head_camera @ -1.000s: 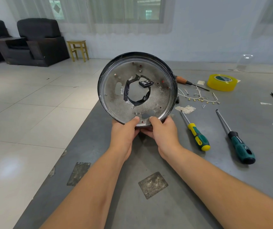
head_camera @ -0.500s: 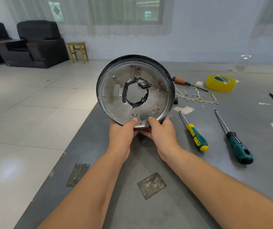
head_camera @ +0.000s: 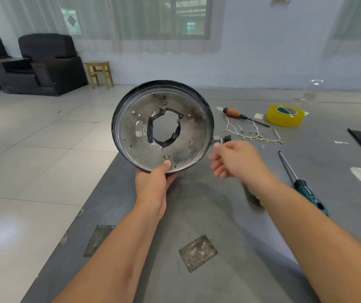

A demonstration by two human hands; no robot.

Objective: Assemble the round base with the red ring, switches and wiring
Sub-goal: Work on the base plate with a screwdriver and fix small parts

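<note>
Gripping one round base (head_camera: 164,127) by its lower rim, the left hand (head_camera: 153,182) holds it tilted above the grey table (head_camera: 219,215); the blurred right hand (head_camera: 236,158) hangs loose-fingered beside it. Three screwdrivers (head_camera: 302,184) lie nearby, plus one yellow tape roll (head_camera: 285,115).

One base (head_camera: 188,136), three screwdrivers (head_camera: 238,113) (head_camera: 302,184) (head_camera: 254,201), one tape roll (head_camera: 285,115).

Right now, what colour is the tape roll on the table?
Yellow, with a green-and-white core label; the tape roll shows in the head view.

makeshift workshop: screwdriver (head_camera: 310,194), tape roll (head_camera: 285,116)
</note>
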